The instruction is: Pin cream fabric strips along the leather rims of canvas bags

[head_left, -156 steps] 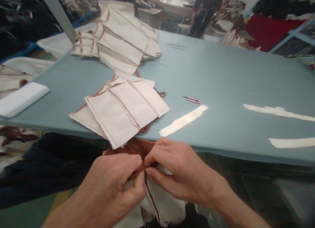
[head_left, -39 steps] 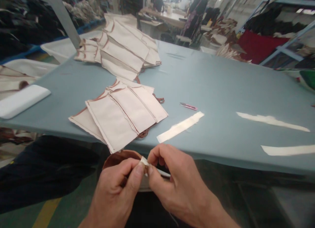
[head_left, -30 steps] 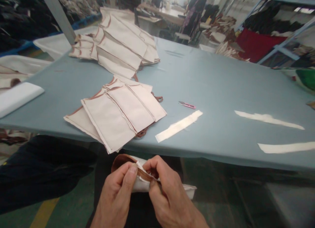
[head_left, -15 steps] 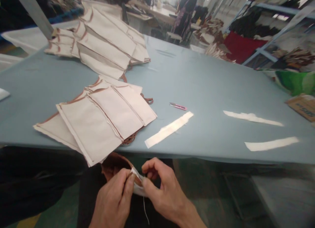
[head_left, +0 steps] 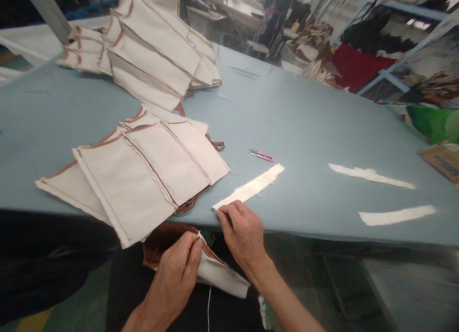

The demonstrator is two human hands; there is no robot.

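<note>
Low in front of me, my left hand point(head_left: 179, 265) pinches the edge of a cream and brown fabric piece point(head_left: 222, 274). The piece hangs over my dark lap, its brown side showing behind my fingers. A white thread point(head_left: 209, 308) dangles below it. At the table's front edge my right hand point(head_left: 242, 231) is closed, its fingertips at the near end of a cream fabric strip point(head_left: 253, 185). Whether those fingers grip the strip or something small is hidden. Pink-handled thread snips point(head_left: 262, 155) lie just beyond the strip.
Cream panels with brown edging point(head_left: 143, 174) lie at the left of the blue-grey table point(head_left: 304, 122), slightly over its front edge. Behind them rises a larger stack point(head_left: 150, 50). Two more strips point(head_left: 371, 175) lie at right, near a cardboard box point(head_left: 441, 160). A person point(head_left: 274, 19) stands beyond.
My right hand has left the fabric piece and moved up to the strip's near end. My left hand still pinches the piece, which now shows more of its cream side. The view has shifted slightly.
</note>
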